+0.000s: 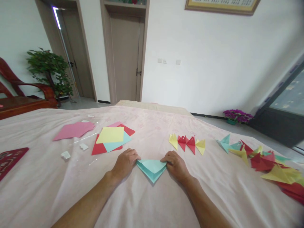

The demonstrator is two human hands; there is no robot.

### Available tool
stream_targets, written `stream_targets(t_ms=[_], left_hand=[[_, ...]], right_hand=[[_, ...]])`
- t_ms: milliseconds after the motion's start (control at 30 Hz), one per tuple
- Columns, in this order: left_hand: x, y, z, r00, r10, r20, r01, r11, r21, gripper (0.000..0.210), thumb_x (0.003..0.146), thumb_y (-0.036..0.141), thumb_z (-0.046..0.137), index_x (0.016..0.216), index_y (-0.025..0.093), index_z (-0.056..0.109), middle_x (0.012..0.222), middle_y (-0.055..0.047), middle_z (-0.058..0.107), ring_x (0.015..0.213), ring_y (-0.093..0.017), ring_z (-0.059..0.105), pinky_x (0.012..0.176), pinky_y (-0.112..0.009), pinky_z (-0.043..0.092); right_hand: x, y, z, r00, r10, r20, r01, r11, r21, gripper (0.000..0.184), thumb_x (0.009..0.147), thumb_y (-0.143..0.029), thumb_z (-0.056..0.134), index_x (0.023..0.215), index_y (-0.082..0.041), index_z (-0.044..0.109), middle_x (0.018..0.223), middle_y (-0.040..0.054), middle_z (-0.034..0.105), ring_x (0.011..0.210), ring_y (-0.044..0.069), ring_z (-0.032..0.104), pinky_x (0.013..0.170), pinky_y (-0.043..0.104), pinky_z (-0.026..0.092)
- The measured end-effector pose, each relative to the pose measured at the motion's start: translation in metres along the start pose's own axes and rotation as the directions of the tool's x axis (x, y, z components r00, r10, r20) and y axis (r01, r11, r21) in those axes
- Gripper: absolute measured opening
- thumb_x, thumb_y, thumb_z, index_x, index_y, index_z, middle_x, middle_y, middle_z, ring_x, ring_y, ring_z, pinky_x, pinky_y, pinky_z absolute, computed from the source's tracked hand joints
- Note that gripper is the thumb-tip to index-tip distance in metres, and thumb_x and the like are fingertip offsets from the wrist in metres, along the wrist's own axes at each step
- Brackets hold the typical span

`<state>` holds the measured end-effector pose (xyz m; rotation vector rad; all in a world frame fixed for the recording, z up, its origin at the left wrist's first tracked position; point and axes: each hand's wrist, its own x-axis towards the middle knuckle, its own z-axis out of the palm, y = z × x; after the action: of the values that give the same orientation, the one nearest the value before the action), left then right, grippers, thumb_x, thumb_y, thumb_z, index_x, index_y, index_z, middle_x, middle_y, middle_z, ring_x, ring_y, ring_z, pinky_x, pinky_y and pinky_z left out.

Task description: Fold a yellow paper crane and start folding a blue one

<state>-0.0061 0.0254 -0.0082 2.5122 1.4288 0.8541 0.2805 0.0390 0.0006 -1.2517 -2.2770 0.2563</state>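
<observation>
A light blue sheet of origami paper (152, 169), folded to a triangle with its point toward me, lies in front of me on the cloth. Its upper layer stands slightly apart from the lower one. My left hand (128, 161) pinches the left corner, fingers curled. At the opposite corner my right hand (175, 163) is closed on the paper in the same way. Beyond my left hand lies a loose pile of square sheets in yellow (110, 135), blue, red and pink. Past my right hand stands a short row of folded red and yellow paper cranes (190, 144).
Many folded paper pieces (273, 163) are heaped at the right. Pink sheets (74, 130), clear plastic wrap and small white scraps (84, 146) lie at the left, near a dark red printed item (13, 160). A pale pink cloth (147, 209) covers the surface.
</observation>
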Motion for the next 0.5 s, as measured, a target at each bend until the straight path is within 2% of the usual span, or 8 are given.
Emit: stream_targets(t_ms=[200, 333, 433, 500], left_hand=[[-0.003, 0.009, 0.001, 0.997, 0.054, 0.056, -0.062, 0.988, 0.144, 0.019, 0.089, 0.009, 0.053, 0.087, 0.019, 0.069, 0.090, -0.006, 0.065, 0.089, -0.021, 0.055, 0.080, -0.034, 0.042], [-0.005, 0.022, -0.003, 0.995, 0.047, 0.083, -0.063, 0.976, 0.210, 0.019, 0.087, 0.008, 0.053, 0.088, 0.019, 0.068, 0.088, -0.007, 0.064, 0.088, -0.023, 0.054, 0.080, -0.037, 0.041], [-0.006, 0.031, -0.008, 0.994, 0.052, 0.092, -0.072, 0.971, 0.228, 0.025, 0.086, 0.011, 0.055, 0.104, 0.023, 0.067, 0.092, -0.007, 0.063, 0.093, -0.025, 0.053, 0.083, -0.039, 0.040], [-0.006, 0.035, -0.009, 0.991, 0.074, 0.109, -0.098, 0.967, 0.235, 0.037, 0.086, 0.012, 0.055, 0.120, 0.027, 0.062, 0.100, -0.007, 0.063, 0.098, -0.025, 0.053, 0.088, -0.040, 0.039]], right_hand=[[0.001, -0.014, -0.007, 0.994, -0.058, 0.089, 0.070, 0.986, -0.149, 0.044, 0.073, 0.002, 0.048, 0.091, -0.026, 0.076, 0.097, 0.0045, 0.067, 0.096, 0.020, 0.052, 0.086, 0.032, 0.040], [0.002, -0.025, -0.009, 0.986, -0.063, 0.152, 0.099, 0.964, -0.245, 0.041, 0.077, 0.004, 0.046, 0.088, -0.024, 0.074, 0.093, 0.0046, 0.067, 0.096, 0.020, 0.050, 0.083, 0.031, 0.037], [0.002, -0.032, -0.008, 0.984, -0.044, 0.170, 0.096, 0.945, -0.311, 0.037, 0.080, 0.002, 0.047, 0.092, -0.022, 0.072, 0.087, 0.0069, 0.065, 0.094, 0.022, 0.050, 0.080, 0.033, 0.035], [0.003, -0.036, -0.007, 0.984, -0.031, 0.177, 0.095, 0.928, -0.361, 0.039, 0.083, -0.001, 0.047, 0.107, -0.023, 0.069, 0.088, 0.0082, 0.064, 0.092, 0.024, 0.050, 0.078, 0.034, 0.034]])
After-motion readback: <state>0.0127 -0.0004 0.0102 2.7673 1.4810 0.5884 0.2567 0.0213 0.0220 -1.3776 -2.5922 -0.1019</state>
